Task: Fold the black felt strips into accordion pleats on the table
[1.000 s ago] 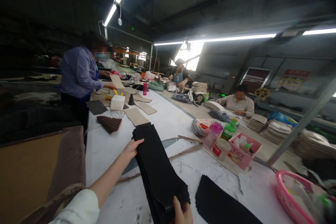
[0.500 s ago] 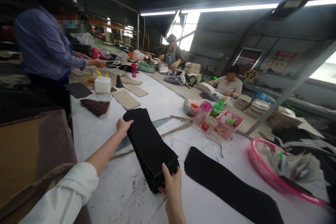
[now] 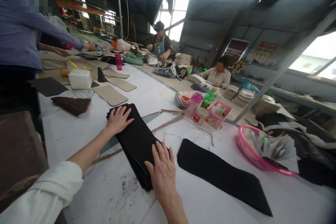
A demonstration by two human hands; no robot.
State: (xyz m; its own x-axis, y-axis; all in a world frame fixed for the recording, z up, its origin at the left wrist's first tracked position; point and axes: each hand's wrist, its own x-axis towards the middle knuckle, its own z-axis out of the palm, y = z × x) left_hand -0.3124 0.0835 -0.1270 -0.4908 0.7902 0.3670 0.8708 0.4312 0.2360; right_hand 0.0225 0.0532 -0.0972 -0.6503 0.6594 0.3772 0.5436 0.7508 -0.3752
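A stack of long black sheets (image 3: 139, 129) lies slantwise on the white tabletop (image 3: 110, 189), its layers slightly uneven along the lower left side. On its far end rests my left hand (image 3: 118, 120), fingers spread over the top sheet. My right hand (image 3: 163, 168) lies on the near end, palm down with fingers apart. Neither hand grips anything. To the right, apart from the stack, a second black stack (image 3: 223, 175) of the same long shape lies flat, its edges more even.
Beyond the second stack stand a pink basket (image 3: 240, 143) of papers, a pink box (image 3: 220, 117), a green bottle (image 3: 208, 98) and a pink-lidded bottle (image 3: 193, 106). Beige panels (image 3: 110, 95) and a white container (image 3: 80, 79) lie far left. A co-worker in blue (image 3: 18, 31) reaches across there.
Both my hands have gone from gripping the stack's ends to lying flat on it with fingers spread. The stack now rests on the table. The view has turned slightly right.
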